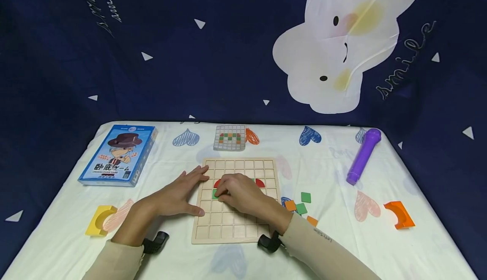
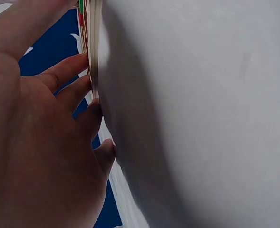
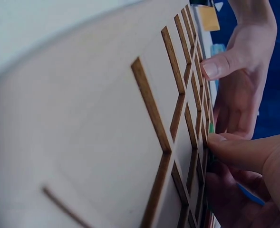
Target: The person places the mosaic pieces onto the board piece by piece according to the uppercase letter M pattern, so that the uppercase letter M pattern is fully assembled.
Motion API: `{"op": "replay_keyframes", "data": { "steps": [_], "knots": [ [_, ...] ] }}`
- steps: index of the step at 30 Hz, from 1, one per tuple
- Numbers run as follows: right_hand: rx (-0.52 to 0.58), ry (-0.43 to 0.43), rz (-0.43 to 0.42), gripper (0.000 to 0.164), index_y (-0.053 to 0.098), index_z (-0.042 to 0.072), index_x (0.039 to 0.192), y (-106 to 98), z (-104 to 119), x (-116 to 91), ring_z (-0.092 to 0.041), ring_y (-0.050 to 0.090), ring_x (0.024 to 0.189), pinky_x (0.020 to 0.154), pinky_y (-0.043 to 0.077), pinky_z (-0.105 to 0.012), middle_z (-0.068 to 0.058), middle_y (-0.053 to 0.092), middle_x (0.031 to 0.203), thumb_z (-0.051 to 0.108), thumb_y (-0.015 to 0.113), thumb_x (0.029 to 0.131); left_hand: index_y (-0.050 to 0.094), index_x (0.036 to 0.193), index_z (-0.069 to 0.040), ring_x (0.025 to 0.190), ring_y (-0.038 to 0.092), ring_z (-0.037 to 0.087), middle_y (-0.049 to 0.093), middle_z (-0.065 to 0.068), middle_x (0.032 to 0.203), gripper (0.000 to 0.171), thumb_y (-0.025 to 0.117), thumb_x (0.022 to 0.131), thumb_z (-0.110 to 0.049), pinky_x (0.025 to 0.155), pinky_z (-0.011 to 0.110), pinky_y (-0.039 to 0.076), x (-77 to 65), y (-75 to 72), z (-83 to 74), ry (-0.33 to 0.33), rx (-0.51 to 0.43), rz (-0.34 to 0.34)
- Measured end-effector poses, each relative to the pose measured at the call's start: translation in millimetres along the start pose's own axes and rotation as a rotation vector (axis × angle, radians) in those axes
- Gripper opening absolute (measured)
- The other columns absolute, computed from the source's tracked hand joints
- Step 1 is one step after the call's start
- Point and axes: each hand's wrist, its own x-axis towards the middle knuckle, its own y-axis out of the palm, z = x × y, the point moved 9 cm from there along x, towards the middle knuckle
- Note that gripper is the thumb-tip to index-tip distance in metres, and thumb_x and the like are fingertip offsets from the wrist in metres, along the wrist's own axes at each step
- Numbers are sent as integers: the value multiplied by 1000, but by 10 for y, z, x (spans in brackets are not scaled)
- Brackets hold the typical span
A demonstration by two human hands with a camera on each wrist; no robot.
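Bending over a green square tile in the wooden grid board, the right hand seems to be laying out a pattern, though whether it pinches anything I cannot tell; the left hand, spread and holding nothing, rests at the board's left edge. The next move likely calls for a loose tile from the board's right, matched to the pattern card. Around, the heart-printed tabletop carries an Undercover Game box and purple tube before a navy curtain
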Motion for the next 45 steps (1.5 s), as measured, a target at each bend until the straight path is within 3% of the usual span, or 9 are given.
{"op": "replay_keyframes", "data": {
  "steps": [9, 17, 26, 29, 33, 39, 45],
  "knots": [
    [9, 1, 13, 12, 82, 17, 102, 9, -4, -28, -9, 70, 104, 95, 58, -23, 5, 75, 108, 19, 75, 93, 48, 146, -9, 160, 15, 40, 21, 12, 172, 92, 85, 74, -52, 128, 67, 8, -2, -5, -3, 12, -8, -2],
    [195, -46, 20, 15, 79, 17, 108, -129, -58, -167, -12, 68, 101, 91, 57, -24, 7, 71, 116, 19, 73, 95, 46, 147, -9, 160, 14, 40, 20, 12, 172, 92, 84, 76, -54, 129, 66, 9, 0, -2, -14, 17, 8, 4],
    [311, -95, -27, 17, 78, 13, 110, -496, -316, -552, -10, 67, 106, 85, 58, -23, 5, 74, 114, 18, 73, 95, 46, 146, -8, 161, 15, 39, 21, 12, 172, 93, 85, 75, -52, 130, 64, 9, 10, 2, -14, 10, 21, 2],
    [333, -70, -51, 18, 78, 14, 111, -601, -463, -721, -15, 68, 103, 79, 59, -22, 2, 75, 114, 18, 74, 94, 46, 146, -8, 161, 14, 38, 21, 12, 172, 93, 85, 75, -52, 130, 63, 9, 0, -2, -13, 6, 17, -2],
    [327, 4, -77, 20, 77, 18, 112, -688, -678, -950, -13, 66, 104, 81, 58, -23, 5, 75, 115, 19, 76, 92, 45, 147, -8, 161, 13, 38, 19, 13, 172, 93, 85, 75, -51, 130, 63, 7, -10, -4, -16, 3, 6, -2],
    [247, 50, -143, 26, 78, 20, 114, -785, -894, -1244, -6, 64, 116, 96, 57, -27, 10, 75, 119, 16, 80, 88, 45, 146, -7, 161, 14, 39, 20, 14, 172, 93, 85, 75, -51, 130, 65, 8, -12, -16, -32, 6, 6, -5],
    [194, 107, -138, 35, 77, 24, 116, -796, -1041, -1439, -6, 63, 117, 102, 55, -28, 12, 74, 123, 21, 85, 82, 46, 146, -6, 160, 14, 40, 21, 14, 172, 94, 86, 74, -52, 129, 65, 9, -4, -10, -31, 9, 12, -5]
  ]
}}
